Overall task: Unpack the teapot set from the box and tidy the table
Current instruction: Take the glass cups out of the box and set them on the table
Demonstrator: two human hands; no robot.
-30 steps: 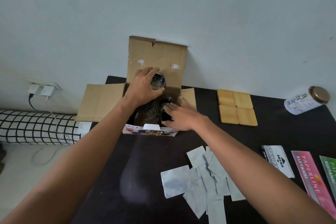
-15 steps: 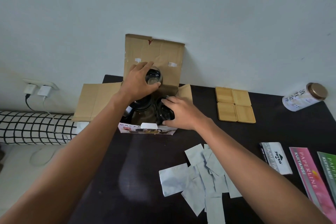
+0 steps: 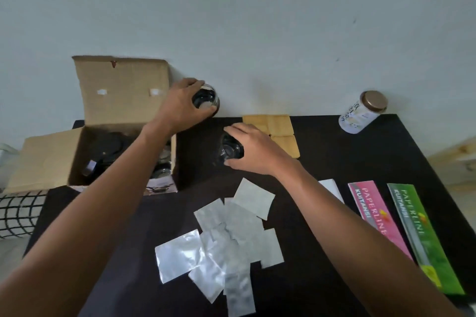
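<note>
My left hand point(image 3: 177, 110) has its grip wrapped round a small clear glass cup point(image 3: 206, 99), held up in the air, past the open brown cardboard box point(image 3: 121, 121) & above the far edge of the black desk point(image 3: 334, 152). My right hand point(image 3: 253, 150) grips a second small clear glass cup point(image 3: 230, 150) from above; it's low, at or just over the desk, can't tell if it's touching down yet. Four square bamboo coasters point(image 3: 279, 126) sit just past my right grip, partly hidden by it.

Progress, as I judge it: early-mid. Two cups out of the box, neither clearly set down. Behind my left forearm, inside the box, the dark round glass teapot point(image 3: 108, 149) w/ its handle is still packed, plus what looks like more glass cups point(image 3: 164, 159) by the box's right wall, count unclear.

Left to do: place both cups, pull the rest + teapot, then tidy. Near side of my right grip, silvery-white loose paper sheets point(image 3: 226, 237) lie scattered; pink booklet point(image 3: 373, 213), green booklet point(image 3: 419, 234) & a white jar with brown lid point(image 3: 363, 113) are off to the right.
</note>
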